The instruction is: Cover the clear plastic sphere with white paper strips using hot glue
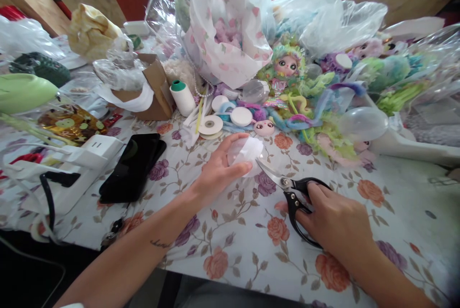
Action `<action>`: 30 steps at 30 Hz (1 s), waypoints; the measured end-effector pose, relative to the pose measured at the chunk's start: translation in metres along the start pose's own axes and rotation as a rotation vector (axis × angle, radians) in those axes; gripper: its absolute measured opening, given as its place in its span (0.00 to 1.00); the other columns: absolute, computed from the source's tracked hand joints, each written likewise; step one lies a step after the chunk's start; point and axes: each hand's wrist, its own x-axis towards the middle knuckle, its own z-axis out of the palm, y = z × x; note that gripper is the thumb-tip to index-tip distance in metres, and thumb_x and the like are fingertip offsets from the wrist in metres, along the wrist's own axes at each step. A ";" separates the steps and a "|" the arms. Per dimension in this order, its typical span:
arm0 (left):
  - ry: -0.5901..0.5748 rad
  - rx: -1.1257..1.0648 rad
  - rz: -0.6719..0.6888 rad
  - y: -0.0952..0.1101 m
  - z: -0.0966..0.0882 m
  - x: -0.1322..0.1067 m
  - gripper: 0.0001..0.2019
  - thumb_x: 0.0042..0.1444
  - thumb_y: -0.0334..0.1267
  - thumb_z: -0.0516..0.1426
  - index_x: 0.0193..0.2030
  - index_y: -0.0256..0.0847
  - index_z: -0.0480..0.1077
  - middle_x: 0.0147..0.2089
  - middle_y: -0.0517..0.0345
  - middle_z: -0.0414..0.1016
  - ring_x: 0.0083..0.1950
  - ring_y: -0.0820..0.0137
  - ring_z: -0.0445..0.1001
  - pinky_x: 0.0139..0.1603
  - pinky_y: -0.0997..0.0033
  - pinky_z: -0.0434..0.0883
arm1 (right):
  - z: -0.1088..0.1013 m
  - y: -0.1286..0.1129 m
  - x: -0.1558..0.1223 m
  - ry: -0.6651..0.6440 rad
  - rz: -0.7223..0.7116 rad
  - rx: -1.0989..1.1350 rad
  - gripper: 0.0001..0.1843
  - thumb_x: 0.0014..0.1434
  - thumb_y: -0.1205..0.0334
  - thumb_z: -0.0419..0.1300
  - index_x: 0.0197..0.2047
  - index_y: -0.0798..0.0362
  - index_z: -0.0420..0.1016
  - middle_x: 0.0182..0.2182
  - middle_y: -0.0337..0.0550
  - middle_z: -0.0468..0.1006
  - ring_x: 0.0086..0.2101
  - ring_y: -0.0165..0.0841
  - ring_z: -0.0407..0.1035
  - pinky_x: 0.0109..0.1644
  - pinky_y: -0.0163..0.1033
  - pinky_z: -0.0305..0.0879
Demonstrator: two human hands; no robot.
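Over the middle of the floral tablecloth, my left hand (226,166) is closed around a clear, rounded plastic piece with a white strip (251,149) across it. What exactly the piece is, I cannot tell. My right hand (334,212) grips a pair of scissors (298,193) by its black handles, fingers through the loops. The blades point left, and their tips are at the right edge of the white strip. Just beyond my left hand lie a small pink doll face (264,127), a white disc (241,116) and a ribbon spool (211,125).
Two black phones (131,166) lie left of my forearm, beside a white power strip (68,174) with cables. A thread cone (182,97) stands near an open cardboard box (156,87). Behind are a doll (285,66), plastic bags (323,16) and colourful fluffy trims. A clear dome (362,123) sits right.
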 end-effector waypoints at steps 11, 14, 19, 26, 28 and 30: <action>0.005 0.045 0.009 -0.002 -0.001 -0.001 0.25 0.54 0.39 0.65 0.58 0.50 0.65 0.55 0.55 0.72 0.57 0.60 0.71 0.52 0.65 0.70 | -0.001 -0.001 0.000 0.000 -0.020 0.006 0.13 0.58 0.62 0.51 0.22 0.52 0.65 0.16 0.37 0.70 0.17 0.28 0.67 0.23 0.37 0.48; -0.004 0.055 0.022 -0.004 -0.003 -0.001 0.25 0.54 0.40 0.65 0.58 0.51 0.66 0.53 0.56 0.73 0.56 0.60 0.72 0.50 0.66 0.70 | -0.002 -0.001 0.001 0.002 -0.031 0.015 0.13 0.57 0.63 0.51 0.22 0.53 0.66 0.16 0.37 0.69 0.17 0.28 0.67 0.23 0.37 0.48; 0.003 0.026 0.003 -0.001 -0.001 -0.001 0.25 0.53 0.37 0.64 0.58 0.49 0.65 0.50 0.56 0.73 0.54 0.62 0.72 0.47 0.68 0.71 | -0.002 -0.001 0.000 -0.007 -0.050 0.037 0.15 0.59 0.63 0.49 0.22 0.52 0.65 0.16 0.37 0.68 0.17 0.28 0.67 0.24 0.37 0.49; -0.005 0.015 0.009 0.000 -0.001 0.000 0.26 0.52 0.38 0.65 0.59 0.49 0.66 0.50 0.55 0.74 0.54 0.61 0.72 0.47 0.68 0.71 | -0.002 -0.002 0.000 -0.007 -0.039 0.038 0.13 0.57 0.63 0.50 0.22 0.52 0.64 0.15 0.37 0.69 0.17 0.28 0.67 0.23 0.38 0.48; 0.000 0.019 0.015 0.000 -0.001 0.000 0.26 0.52 0.38 0.65 0.59 0.50 0.66 0.53 0.55 0.73 0.56 0.60 0.71 0.49 0.67 0.71 | -0.002 -0.002 0.000 -0.012 -0.031 0.032 0.12 0.56 0.64 0.49 0.22 0.51 0.64 0.15 0.37 0.69 0.16 0.28 0.67 0.23 0.38 0.47; 0.007 0.034 0.032 -0.001 -0.002 0.000 0.26 0.53 0.38 0.65 0.59 0.50 0.66 0.55 0.55 0.72 0.58 0.59 0.70 0.52 0.66 0.70 | -0.002 -0.002 0.000 -0.020 -0.025 0.029 0.11 0.55 0.65 0.49 0.22 0.51 0.64 0.16 0.37 0.69 0.16 0.29 0.67 0.22 0.37 0.48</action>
